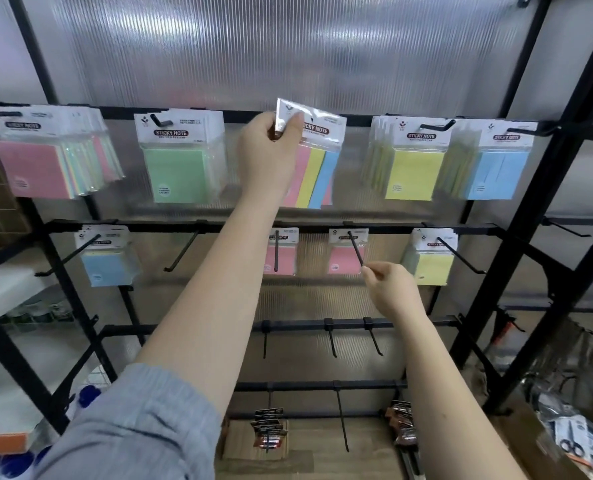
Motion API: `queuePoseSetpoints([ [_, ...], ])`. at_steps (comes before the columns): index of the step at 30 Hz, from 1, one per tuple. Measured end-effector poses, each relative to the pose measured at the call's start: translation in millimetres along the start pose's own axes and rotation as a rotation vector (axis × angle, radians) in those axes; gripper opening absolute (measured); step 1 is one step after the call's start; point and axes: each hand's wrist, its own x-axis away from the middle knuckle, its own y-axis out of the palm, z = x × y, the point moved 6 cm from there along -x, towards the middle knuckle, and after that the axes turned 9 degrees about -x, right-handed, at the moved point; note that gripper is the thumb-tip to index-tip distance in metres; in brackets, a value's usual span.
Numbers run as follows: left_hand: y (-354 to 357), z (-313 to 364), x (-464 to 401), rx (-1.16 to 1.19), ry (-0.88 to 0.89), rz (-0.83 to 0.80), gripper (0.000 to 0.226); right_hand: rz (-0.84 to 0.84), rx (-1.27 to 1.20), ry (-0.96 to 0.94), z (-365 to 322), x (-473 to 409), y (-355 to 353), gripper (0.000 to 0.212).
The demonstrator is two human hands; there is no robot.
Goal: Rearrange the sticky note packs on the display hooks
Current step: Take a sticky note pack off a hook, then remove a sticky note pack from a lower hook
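- Nearest, the right hand (390, 289) reaches to the middle rail; its thumb and forefinger pinch the free tip of a thin black wire hook (356, 250), whose long axis runs up and back from the fingertips to the rail.
- At the rear of that hook hangs a small clear-bagged pink sticky note pack (346, 252), so the hook's front length is bare.
- Farther up, the left hand (269, 157) is raised at the top row, thumb and curled fingers gripping the white header-card corner of a clear-sleeved multicolour sticky note pack (317, 161).
- That pack lies just right of the left hand's fingers, tilted, header upward, with its pink, yellow and blue strips hanging below. Whether it hangs on a hook or is free I cannot tell.
- The held pack sits above and slightly left of the pinched hook tip, so a likely next move is down and to the right, header hole brought onto the tip.
- Farthest, along the top black rail (246, 116), hang a green pack (180, 157) on the left and a yellow pack (416, 161) on the right, in front of ribbed translucent sheeting.
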Motion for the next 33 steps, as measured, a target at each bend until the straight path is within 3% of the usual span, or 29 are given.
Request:
queuePoseSetpoints([
  [7, 9.9, -7.9, -4.5, -0.013, -0.051, 0.025, 0.021, 0.015, -0.019, -0.008, -0.8, 1.3, -2.4, 0.030],
  [15, 11.2, -19.8, -4.4, -0.059, -0.042, 0.052, 0.041, 0.017, -0.011, -0.018, -4.4, 1.1, -4.5, 0.022],
  [21, 15.2, -20.4, -7.3, -0.178, -0.024, 0.155, 0.044, 0.025, 0.001, -0.008, -6.6, -1.3, -3.5, 0.031],
  [25, 15.4, -27.8, -6.1, -0.213, -0.027, 0.230, 0.017, 0.057, -0.006, -0.023, -7.7, -1.4, -4.6, 0.032],
  [26, 13.1, -28.1, -2.1, -0.203, -0.013, 0.264, 0.023, 0.061, -0.007, -0.026, -7.8, -1.4, -4.8, 0.032],
  [29, 6.2, -18.8, 16.5, -0.308, 0.220, 0.360, 0.030, 0.071, -0.010, -0.038, -8.6, -1.6, -5.5, 0.032],
  [33, 19.2, -16.1, 31.6, -0.462, 0.515, 0.234, 0.018, 0.082, 0.003, -0.055, -10.4, -1.5, -6.4, 0.032],
])
